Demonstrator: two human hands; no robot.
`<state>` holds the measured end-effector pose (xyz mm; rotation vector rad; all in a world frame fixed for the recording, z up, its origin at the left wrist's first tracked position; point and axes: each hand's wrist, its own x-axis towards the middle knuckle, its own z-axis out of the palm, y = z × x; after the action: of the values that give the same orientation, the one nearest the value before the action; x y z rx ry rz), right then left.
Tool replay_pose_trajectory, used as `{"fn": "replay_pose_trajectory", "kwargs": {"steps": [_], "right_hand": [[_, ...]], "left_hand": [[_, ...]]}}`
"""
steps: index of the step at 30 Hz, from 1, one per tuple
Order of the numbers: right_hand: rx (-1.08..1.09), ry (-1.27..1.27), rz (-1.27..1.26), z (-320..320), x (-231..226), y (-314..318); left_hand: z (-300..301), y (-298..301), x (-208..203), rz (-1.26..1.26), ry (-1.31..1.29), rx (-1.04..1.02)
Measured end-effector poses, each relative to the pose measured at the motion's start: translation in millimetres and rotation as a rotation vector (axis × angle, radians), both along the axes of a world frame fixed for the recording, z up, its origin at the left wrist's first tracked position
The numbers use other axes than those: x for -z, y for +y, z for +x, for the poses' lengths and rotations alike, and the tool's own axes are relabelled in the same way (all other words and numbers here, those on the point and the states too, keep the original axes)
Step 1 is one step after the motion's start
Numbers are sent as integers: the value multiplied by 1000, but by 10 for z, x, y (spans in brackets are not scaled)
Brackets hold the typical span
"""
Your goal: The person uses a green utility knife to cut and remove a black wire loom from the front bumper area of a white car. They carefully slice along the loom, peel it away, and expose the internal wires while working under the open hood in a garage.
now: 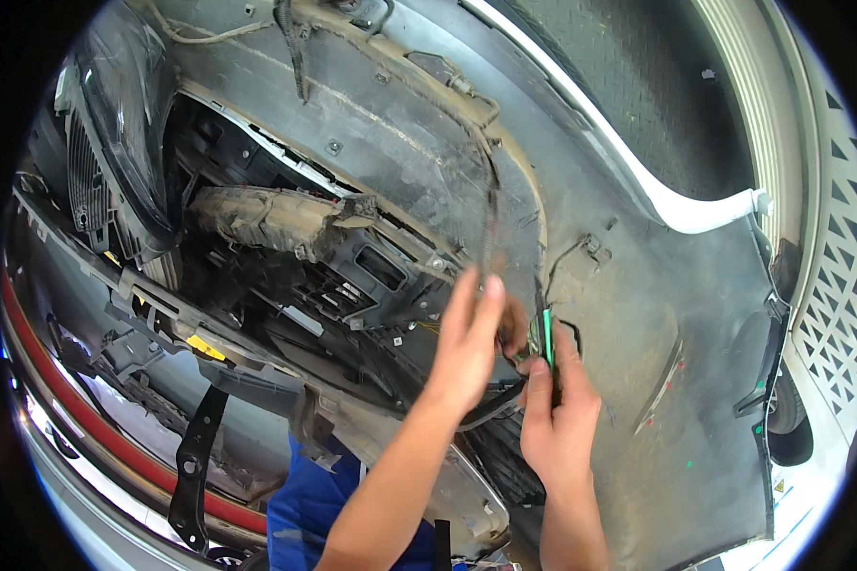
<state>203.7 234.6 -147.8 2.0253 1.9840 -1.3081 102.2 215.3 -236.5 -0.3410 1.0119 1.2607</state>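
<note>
My left hand (468, 333), smeared a little by motion, has its fingers closed at the lower end of a dark wrapped wiring harness (491, 205). The harness runs up along the inside of a large grey, dusty bumper cover (628, 314). Close beside it, my right hand (560, 409) pinches a slim green and black object (548, 333) between thumb and fingers. Its exact kind cannot be made out. Thin wires show between the two hands, and a dark cable loops near the right fingertips.
A headlamp (124, 124) and black trim parts lie at the upper left. Below them stretch a red bar (95, 400) and a black bracket (198, 466). A blue cloth (305, 495) shows beside my left forearm. White panels with triangular holes (838, 314) stand at the right.
</note>
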Motion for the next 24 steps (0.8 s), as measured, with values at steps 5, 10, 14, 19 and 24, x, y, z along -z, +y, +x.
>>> {"fn": "replay_pose_trajectory", "kwargs": {"steps": [5, 10, 14, 19, 24], "right_hand": [[168, 94, -7, 5, 81, 4], [-13, 124, 43, -67, 69, 105], [-211, 80, 186, -99, 140, 193], [-258, 27, 155, -94, 214, 219], [-254, 22, 138, -101, 208, 233]], "left_hand": [[-515, 370, 140, -49, 325, 175], [-776, 503, 96, 32, 312, 312], [-873, 497, 128, 27, 389, 434], [-884, 440, 188, 130, 342, 449], [-891, 446, 169, 160, 341, 461]]}}
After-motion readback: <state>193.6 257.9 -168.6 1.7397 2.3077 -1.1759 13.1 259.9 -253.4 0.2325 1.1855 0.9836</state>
